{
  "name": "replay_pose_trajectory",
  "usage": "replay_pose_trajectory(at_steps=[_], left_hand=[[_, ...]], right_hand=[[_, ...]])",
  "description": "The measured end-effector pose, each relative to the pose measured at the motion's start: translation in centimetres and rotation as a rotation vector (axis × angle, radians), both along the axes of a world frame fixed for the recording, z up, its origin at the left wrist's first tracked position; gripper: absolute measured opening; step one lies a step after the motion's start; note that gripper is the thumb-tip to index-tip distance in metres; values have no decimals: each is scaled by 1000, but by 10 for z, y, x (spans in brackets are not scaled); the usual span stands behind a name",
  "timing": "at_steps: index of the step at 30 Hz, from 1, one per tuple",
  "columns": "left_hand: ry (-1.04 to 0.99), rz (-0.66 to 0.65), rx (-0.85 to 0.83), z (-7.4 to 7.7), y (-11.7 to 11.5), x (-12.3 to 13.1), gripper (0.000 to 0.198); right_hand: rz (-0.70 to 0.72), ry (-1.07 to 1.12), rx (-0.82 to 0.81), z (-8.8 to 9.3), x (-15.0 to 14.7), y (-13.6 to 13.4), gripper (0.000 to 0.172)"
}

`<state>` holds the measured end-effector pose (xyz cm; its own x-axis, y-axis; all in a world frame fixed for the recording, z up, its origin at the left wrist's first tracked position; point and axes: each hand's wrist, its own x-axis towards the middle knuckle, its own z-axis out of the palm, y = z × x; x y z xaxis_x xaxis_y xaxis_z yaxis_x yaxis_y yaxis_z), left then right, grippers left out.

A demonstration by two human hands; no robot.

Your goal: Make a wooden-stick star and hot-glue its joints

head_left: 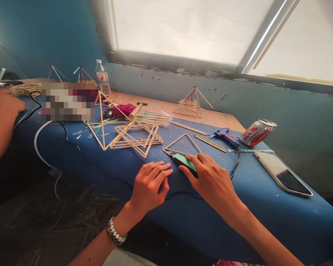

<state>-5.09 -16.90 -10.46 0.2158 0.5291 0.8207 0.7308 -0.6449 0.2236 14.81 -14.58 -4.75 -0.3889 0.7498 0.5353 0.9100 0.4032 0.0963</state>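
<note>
My right hand [208,177] grips a green-handled pair of wire cutters [186,163], whose metal jaws point left across the blue-covered table [246,218]. My left hand [151,183], with a pearl-beaded bracelet [115,231] on its wrist, rests on the table next to the cutters and holds nothing. Just beyond the jaws lies a triangular frame of thin wooden sticks [180,144]. Further left sits a larger layered stick frame [135,138], joined to a tall stick triangle [101,122].
A blue hot glue gun [224,136] and its black cord lie to the right, beside a crushed drink can [257,132] and a smartphone [283,173]. A stick pyramid [191,105] stands on the wooden shelf behind. A co-worker's hand [4,109] is at far left.
</note>
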Motion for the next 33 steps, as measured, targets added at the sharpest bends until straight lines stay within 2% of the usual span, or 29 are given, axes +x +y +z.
replay_pose_trajectory(at_steps=[10, 25, 29, 33], left_hand=[[-10, 4, -7, 0, -1, 1, 31], [0, 3, -4, -3, -3, 0, 31], [4, -1, -6, -3, -3, 0, 32], [4, -8, -5, -4, -3, 0, 33]], right_hand=[[-6, 5, 34, 3, 22, -13, 46], [-2, 19, 11, 3, 15, -6, 46], [-31, 8, -13, 5, 11, -5, 43], [-80, -19, 0, 4, 22, -11, 44]])
